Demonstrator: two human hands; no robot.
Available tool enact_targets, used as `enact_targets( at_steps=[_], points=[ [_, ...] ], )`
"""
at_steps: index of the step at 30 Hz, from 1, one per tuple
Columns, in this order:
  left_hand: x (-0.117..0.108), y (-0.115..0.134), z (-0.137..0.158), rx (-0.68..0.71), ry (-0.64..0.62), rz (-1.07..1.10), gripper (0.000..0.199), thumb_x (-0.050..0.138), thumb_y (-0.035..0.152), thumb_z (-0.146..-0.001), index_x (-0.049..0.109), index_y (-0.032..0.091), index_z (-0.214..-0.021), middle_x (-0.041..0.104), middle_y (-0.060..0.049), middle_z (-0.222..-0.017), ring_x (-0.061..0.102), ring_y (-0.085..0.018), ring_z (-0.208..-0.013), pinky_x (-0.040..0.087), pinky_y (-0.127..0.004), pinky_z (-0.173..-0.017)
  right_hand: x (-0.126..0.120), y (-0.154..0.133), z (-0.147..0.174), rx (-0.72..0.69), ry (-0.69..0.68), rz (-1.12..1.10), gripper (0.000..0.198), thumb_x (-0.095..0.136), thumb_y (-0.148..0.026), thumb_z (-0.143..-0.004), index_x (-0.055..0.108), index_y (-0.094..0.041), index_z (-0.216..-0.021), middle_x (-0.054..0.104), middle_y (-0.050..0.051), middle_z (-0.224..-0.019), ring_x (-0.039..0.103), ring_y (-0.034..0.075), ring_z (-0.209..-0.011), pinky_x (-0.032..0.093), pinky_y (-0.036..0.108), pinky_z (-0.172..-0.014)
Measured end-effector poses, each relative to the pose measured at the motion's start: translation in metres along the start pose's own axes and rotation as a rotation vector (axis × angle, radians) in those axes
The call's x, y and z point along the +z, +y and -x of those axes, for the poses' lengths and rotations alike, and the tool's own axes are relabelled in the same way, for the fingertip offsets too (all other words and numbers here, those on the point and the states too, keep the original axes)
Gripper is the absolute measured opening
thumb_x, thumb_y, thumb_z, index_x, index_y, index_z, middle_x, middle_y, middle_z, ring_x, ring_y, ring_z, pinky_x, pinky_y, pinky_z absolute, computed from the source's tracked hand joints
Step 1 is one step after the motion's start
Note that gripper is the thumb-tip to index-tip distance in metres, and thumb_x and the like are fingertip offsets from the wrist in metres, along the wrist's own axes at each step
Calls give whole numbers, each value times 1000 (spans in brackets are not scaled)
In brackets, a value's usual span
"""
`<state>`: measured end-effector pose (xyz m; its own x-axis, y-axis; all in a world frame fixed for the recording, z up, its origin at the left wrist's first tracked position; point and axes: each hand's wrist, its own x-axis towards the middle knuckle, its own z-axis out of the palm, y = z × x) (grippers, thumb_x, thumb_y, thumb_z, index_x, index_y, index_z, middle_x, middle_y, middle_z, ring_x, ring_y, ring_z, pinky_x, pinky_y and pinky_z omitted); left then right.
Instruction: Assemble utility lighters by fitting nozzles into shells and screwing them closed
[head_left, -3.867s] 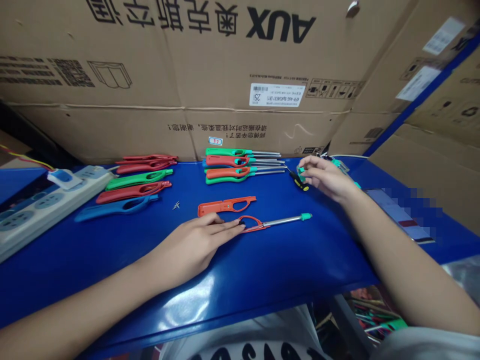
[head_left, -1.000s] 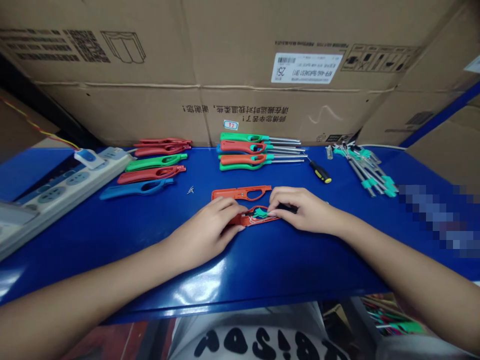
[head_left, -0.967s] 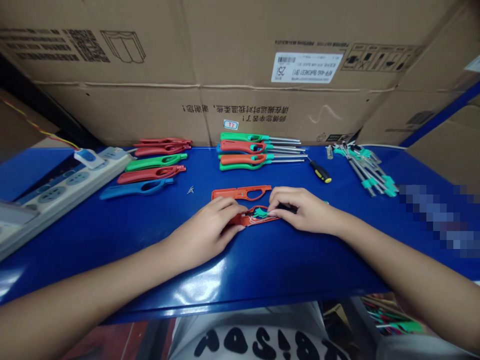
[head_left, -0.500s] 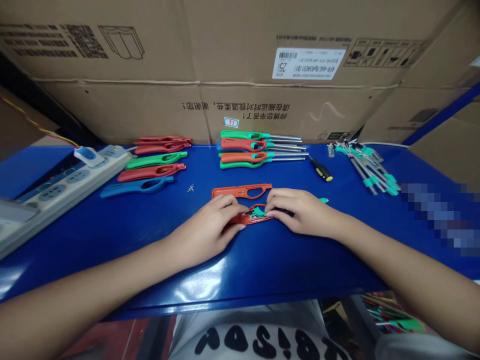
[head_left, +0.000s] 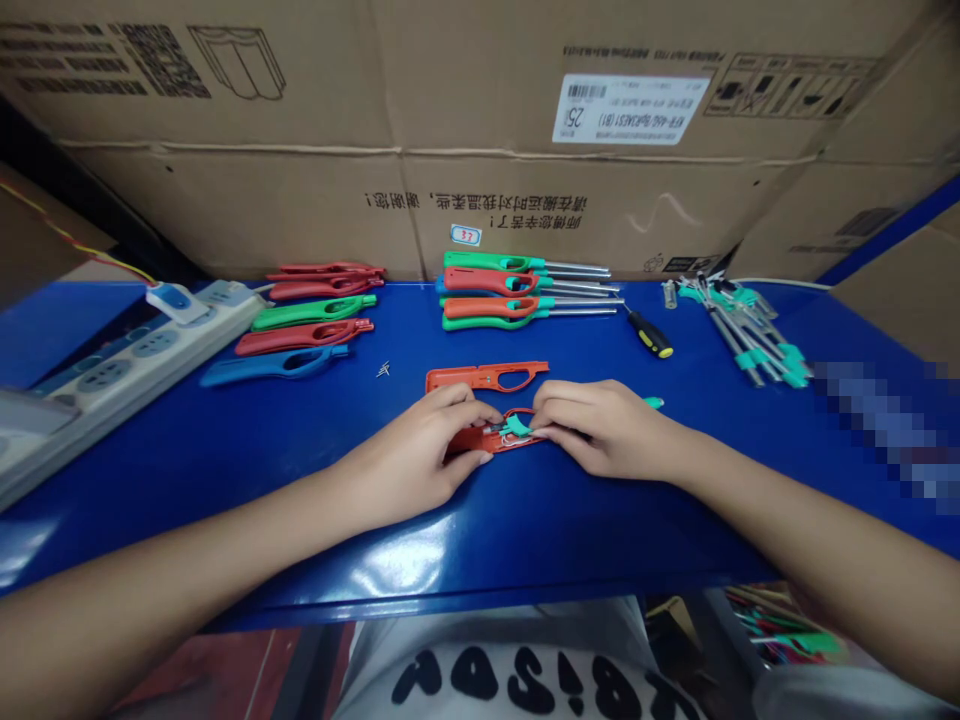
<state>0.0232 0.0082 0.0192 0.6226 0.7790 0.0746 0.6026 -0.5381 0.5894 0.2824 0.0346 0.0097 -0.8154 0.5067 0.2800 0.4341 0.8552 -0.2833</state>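
Left hand (head_left: 412, 455) on orange casing (head_left: 469, 440), glossy blue tabletop (head_left: 570, 540), cardboard (head_left: 480, 90) behind.

Blue flat tabletop (head_left: 570, 545): smooth, glossy, bright reflections.
Open orange elongated handle shell (head_left: 469, 440): smooth plastic, slight sheen.
Small green curved piece (head_left: 515, 427): plastic look, satin.
Straight slim silver tubes (head_left: 585, 312): shiny metal.
Tall brown cardboard panel (head_left: 300, 205): matt, creased.
White black-lettered shirt (head_left: 540, 627): matt cloth.
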Motion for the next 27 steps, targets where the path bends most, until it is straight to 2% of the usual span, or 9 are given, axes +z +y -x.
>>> enact_targets(
  at_steps=[4,11,15,20,24,27],
  points=[
    [0,0,0,22,3,3,23,59,24,-95,65,20,-116,61,-7,-108,63,-22,-101,54,-40,-94,-1,-1,0,-16,-13,61,24,43,-23,-103,65,-20,-94,69,6,-96,63,15,-80,43,26,-65],
    [1,0,2,30,-4,-15,24,59,20,-95,63,20,-118,61,-8,-112,62,-24,-109,52,-42,-100,-4,-4,-1,-133,-107,256,26,40,-15,-99,66,-18,-100,70,7,-95,61,17,-80,40,29,-64],
    [0,3,3,55,-14,-44,30,56,18,-96,59,19,-126,59,-10,-119,58,-25,-115,49,-43,-103,-3,-5,-2,-161,-150,305,27,40,-14,-99,66,-15,-104,70,9,-96,61,19,-81,40,30,-61],
    [2,2,4,154,-21,-147,42,47,21,-102,51,21,-143,56,-10,-110,57,-23,-102,52,-42,-96,-5,-5,0,-104,-101,260,27,42,-25,-102,68,-16,-102,69,9,-96,61,17,-75,42,30,-62],
    [6,1,5,185,-42,-253,45,41,23,-104,46,21,-149,52,-12,-114,53,-25,-108,51,-44,-99,-10,-3,3,-51,-66,156,21,50,-30,-100,67,-18,-103,68,7,-102,64,16,-80,45,28,-66],
    [6,2,5,188,-58,-324,46,40,22,-104,46,19,-150,51,-13,-115,52,-25,-107,52,-45,-97,-13,0,4,-29,-94,140,15,54,-31,-98,64,-20,-101,66,6,-103,63,16,-82,45,28,-67]
  ],
)
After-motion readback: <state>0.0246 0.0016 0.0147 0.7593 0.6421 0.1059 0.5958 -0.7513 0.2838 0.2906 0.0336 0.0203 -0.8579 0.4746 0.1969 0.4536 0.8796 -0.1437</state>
